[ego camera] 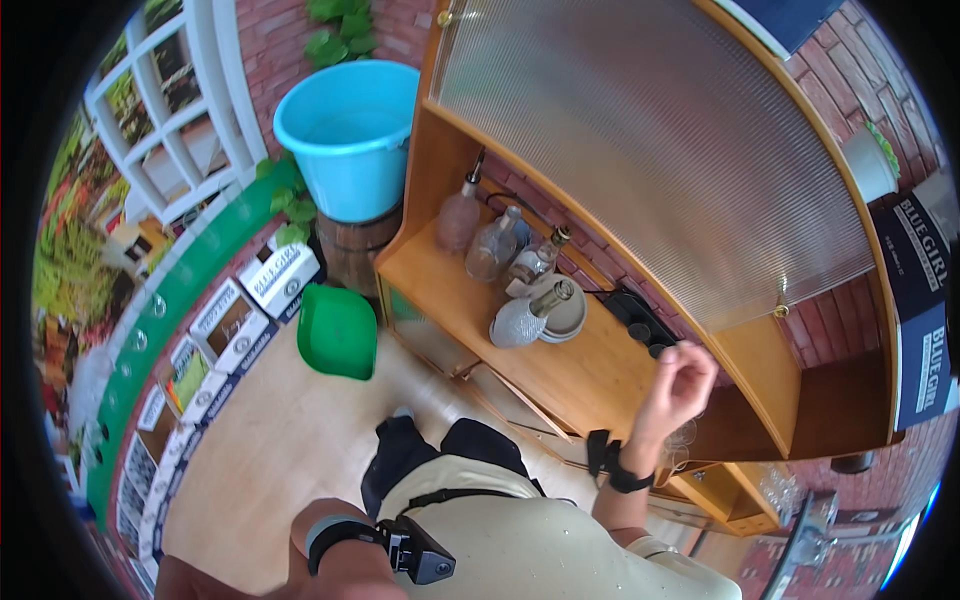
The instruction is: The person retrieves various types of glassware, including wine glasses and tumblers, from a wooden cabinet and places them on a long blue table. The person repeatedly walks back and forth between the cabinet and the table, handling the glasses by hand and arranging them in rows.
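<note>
My right hand is raised over the right part of the wooden cabinet's counter, fingers curled toward the thumb; whether they hold something small cannot be made out. Just beyond its fingertips lies a black power strip against the brick wall. My left hand is low by my side, below the wrist strap, its fingers hidden. On the counter stand several glass bottles, among them a pinkish one, a clear one and a tilted silvery textured one beside stacked round dishes.
A light blue bucket sits on a wooden barrel left of the cabinet. A green plastic scoop or dustpan is near the floor. Printed cartons line the left wall. A ribbed clear panel fronts the upper cabinet. Glasses show under its right end.
</note>
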